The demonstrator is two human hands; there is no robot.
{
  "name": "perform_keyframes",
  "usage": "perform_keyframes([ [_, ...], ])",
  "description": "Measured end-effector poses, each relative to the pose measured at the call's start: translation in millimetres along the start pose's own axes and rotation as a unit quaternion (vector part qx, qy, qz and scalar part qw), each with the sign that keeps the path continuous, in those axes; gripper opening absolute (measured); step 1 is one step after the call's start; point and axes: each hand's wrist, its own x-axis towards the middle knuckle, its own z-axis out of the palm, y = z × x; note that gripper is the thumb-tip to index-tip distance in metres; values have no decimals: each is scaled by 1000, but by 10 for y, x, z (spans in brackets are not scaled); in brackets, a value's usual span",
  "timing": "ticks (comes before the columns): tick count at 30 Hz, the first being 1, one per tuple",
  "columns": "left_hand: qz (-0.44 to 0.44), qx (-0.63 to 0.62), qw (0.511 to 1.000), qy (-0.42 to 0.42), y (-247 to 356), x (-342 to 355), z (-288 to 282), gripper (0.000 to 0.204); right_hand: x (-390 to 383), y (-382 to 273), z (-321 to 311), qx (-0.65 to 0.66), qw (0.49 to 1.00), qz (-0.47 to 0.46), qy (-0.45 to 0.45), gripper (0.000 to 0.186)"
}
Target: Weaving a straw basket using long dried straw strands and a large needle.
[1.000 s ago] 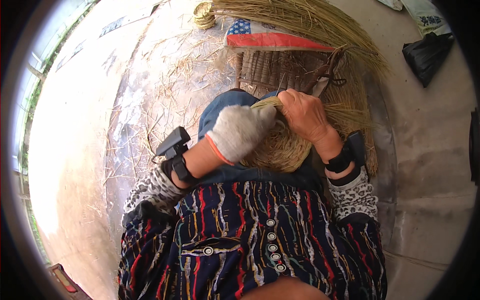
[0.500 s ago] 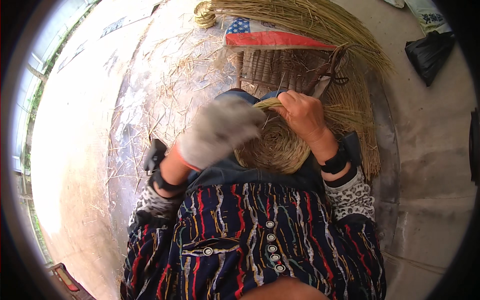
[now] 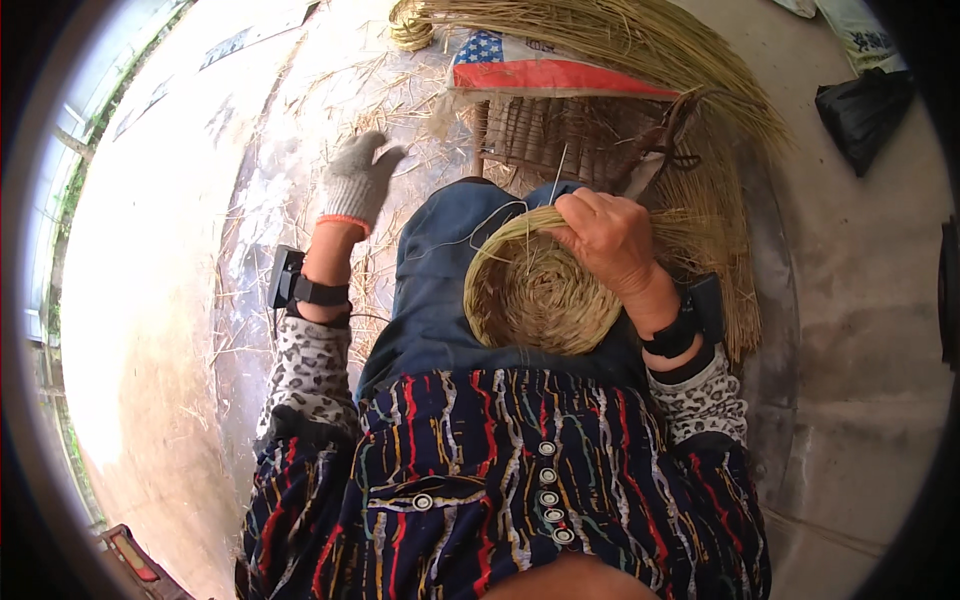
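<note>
A round coiled straw basket [image 3: 545,290] rests in my lap, its hollow facing up. My right hand [image 3: 610,235], bare, grips its far rim with the thumb inside and the fingers closed over the straw. Beside those fingers a thin needle [image 3: 561,170] sticks up from the rim. A pale thread [image 3: 450,243] curves from the rim across my left thigh. Off to the left, above the straw-strewn ground, my left hand [image 3: 362,185] wears a grey knitted glove; its fingers are apart and no held thing shows.
Beyond my knees stands a woven wicker seat [image 3: 530,135] with a printed sack [image 3: 560,75] over its edge. Long straw bundles [image 3: 640,40] lie behind it and down its right side. A straw coil [image 3: 410,25] sits at far left, a black plastic bag [image 3: 865,115] at far right.
My left hand has moved from over the basket out to the left, uncovering the rim and the thread. My right hand keeps its grip on the basket rim.
</note>
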Motion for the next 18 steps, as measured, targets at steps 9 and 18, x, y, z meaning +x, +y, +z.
perform_keyframes([
  [9, 446, -95, 867, -203, 1075, 43, 358, 47, 74, -22, 18, 14, 999, -44, 13, 31],
  [18, -27, -644, 718, -263, 836, 375, -16, 31, -33, 81, 21, 62, 998, 24, 0, 32],
])
